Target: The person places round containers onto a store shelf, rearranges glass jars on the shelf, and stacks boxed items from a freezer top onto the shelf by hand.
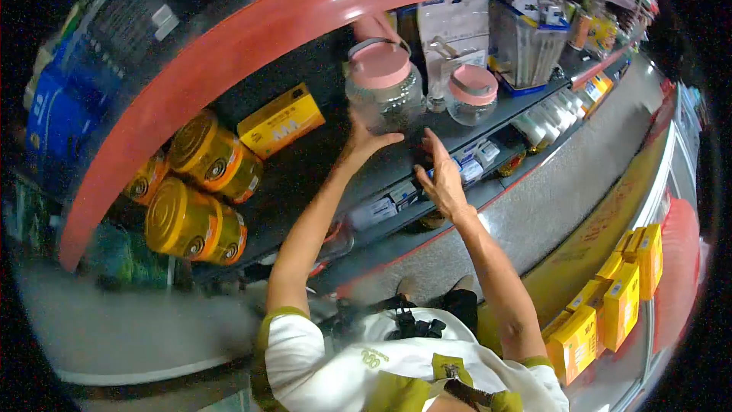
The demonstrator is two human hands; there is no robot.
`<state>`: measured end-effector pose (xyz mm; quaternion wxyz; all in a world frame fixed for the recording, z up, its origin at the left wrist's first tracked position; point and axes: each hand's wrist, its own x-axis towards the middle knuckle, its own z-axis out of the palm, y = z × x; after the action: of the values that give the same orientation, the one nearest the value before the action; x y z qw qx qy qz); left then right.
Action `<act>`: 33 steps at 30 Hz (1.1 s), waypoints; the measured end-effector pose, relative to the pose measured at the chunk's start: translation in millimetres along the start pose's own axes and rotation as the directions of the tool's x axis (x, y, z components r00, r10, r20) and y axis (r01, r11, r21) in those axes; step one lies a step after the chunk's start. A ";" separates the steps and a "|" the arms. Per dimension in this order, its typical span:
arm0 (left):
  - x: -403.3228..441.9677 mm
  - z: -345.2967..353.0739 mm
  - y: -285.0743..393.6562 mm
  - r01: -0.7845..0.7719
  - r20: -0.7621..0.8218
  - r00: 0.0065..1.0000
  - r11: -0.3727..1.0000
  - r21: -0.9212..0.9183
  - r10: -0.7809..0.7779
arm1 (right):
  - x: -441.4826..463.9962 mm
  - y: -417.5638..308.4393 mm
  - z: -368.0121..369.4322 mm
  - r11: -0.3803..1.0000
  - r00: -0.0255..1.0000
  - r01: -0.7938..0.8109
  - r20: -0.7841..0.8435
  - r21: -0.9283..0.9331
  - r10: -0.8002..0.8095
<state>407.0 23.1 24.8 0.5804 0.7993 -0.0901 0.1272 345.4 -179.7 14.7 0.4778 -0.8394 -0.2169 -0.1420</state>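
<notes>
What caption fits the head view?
Left hand beside a large, round, clear, pink-lidded jar; right hand open nearby, at a dark grey shelf.

The jar point(387, 97) is see-through and rounded, its sides textured, with a wide pink lid point(380, 65) on top and a grey handle point(371, 41) curving along the lid's far edge. It is upright, just above the centre of the frame; its base is blurred, its contents unclear.

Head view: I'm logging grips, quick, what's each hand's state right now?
Left hand: at the big jar's base, thumb spread; whether it grips can't be told.
Right hand: open, fingers apart, holding nothing.
</notes>
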 end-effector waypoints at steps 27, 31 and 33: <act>11.5 3.9 -11.5 -0.019 0.150 0.987 0.968 -0.252 0.058 | 20.4 19.0 -39.3 0.971 0.764 -0.238 -0.624 -0.036 0.165; 14.8 -1.1 -23.9 -0.042 0.218 0.972 0.975 -0.217 0.090 | 48.3 23.5 -61.0 0.955 0.810 -0.273 -0.562 -0.113 0.165; 11.4 -1.4 -21.3 0.000 0.240 0.969 0.969 -0.246 0.061 | 58.7 32.1 -64.1 0.966 0.848 -0.232 -0.510 -0.117 0.142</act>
<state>424.0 31.1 9.4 0.6564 0.7300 -0.1886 0.0242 410.2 -236.1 49.4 0.4537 -0.8300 0.0100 -0.3244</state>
